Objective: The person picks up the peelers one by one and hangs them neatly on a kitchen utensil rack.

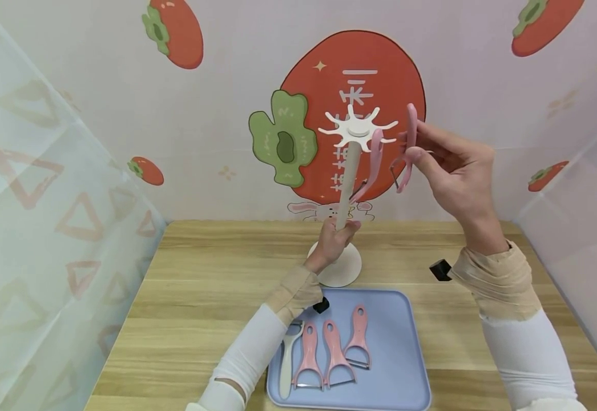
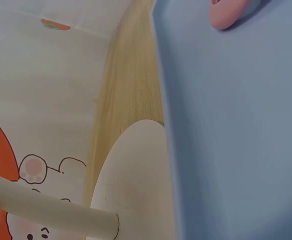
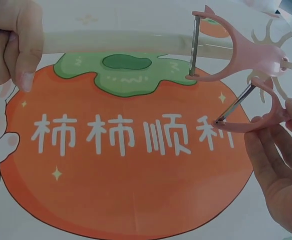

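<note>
Right hand (image 1: 460, 171): pinches a pink, Y-shaped plastic peeler (image 1: 411, 137) just beside a white, round-based, hook-topped rack (image 1: 358, 127).
Left hand (image 1: 331, 242): grips the rack's pole (image 1: 349, 180).
Peeler: likely light, stiff, slightly slippery; best taken by its handle, clear of the metal blade (image 3: 236, 103).

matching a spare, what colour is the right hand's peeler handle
Pink. The peeler handle in the right hand shows best in the head view.

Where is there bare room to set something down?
On the tray, between its rightmost pink peeler and its right rim. The wooden table is also bare left of the left sleeve. The tray's left side is crowded with a white peeler and two more pink peelers.
</note>
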Demonstrator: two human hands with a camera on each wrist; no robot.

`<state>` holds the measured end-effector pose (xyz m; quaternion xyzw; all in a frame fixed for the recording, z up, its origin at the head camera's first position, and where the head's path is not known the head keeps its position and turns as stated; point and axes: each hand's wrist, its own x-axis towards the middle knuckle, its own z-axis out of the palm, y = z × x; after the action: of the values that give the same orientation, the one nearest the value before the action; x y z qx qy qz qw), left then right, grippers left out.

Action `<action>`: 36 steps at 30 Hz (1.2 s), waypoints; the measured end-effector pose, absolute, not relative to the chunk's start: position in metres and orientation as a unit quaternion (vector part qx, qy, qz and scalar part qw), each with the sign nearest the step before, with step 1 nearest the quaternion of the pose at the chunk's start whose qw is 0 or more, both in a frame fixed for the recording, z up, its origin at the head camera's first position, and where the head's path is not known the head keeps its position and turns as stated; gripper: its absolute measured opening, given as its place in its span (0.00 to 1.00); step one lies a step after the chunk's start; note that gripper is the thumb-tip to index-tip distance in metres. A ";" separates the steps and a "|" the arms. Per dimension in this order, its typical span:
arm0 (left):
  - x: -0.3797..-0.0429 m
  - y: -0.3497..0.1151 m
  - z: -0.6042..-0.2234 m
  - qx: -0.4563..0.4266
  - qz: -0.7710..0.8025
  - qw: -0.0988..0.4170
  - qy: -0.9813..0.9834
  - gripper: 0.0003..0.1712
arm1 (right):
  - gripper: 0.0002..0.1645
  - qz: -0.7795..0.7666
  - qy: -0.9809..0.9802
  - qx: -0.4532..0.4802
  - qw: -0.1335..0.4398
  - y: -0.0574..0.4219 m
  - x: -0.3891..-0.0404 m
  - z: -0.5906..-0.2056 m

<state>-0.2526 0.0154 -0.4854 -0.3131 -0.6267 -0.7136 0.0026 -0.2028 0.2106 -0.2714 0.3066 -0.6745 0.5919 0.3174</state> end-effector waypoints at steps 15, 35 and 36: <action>-0.253 0.015 -0.480 -0.325 -0.710 0.016 -0.625 0.18 | 0.23 0.617 -0.643 0.337 0.303 0.205 -0.209 -0.273; -0.252 0.015 -0.481 -0.314 -0.720 0.007 -0.620 0.24 | 0.26 0.585 -0.679 0.344 0.282 0.199 -0.211 -0.279; -0.251 0.015 -0.482 -0.313 -0.720 0.004 -0.619 0.25 | 0.26 0.584 -0.679 0.344 0.282 0.199 -0.211 -0.280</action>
<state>-0.2511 0.0152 -0.4821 -0.3125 -0.6191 -0.7205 0.0040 -0.2109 0.1988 -0.2799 0.3442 -0.6788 0.5840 0.2822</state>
